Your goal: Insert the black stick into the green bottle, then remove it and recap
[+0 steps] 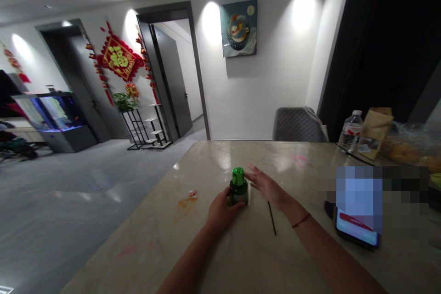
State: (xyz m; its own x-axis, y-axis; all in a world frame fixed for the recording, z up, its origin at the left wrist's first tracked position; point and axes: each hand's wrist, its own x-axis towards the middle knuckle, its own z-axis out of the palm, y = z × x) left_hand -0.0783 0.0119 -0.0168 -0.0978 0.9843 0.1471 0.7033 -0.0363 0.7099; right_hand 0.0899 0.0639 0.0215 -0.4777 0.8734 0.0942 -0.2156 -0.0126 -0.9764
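Note:
A small dark bottle [239,192] stands upright on the table, its neck and top covered by shiny green foil [237,176]. My left hand [223,209] is wrapped round the bottle's lower body from the left and front. On the other side, my right hand [267,186] is held close to the foil top with its fingers stretched out. Whether its fingertips touch the foil I cannot tell. Something pale, partly hidden, shows at the bottle's right side. Below my right wrist lies a thin black stick [272,218].
A phone [357,229] with a lit, partly blurred screen is on the right. Behind it stand a water bottle [350,132], a brown paper bag [375,132] and plastic bags [409,142]. Orange stains [186,206] mark the table [165,257] on the left. A grey chair [299,125] is at the far edge.

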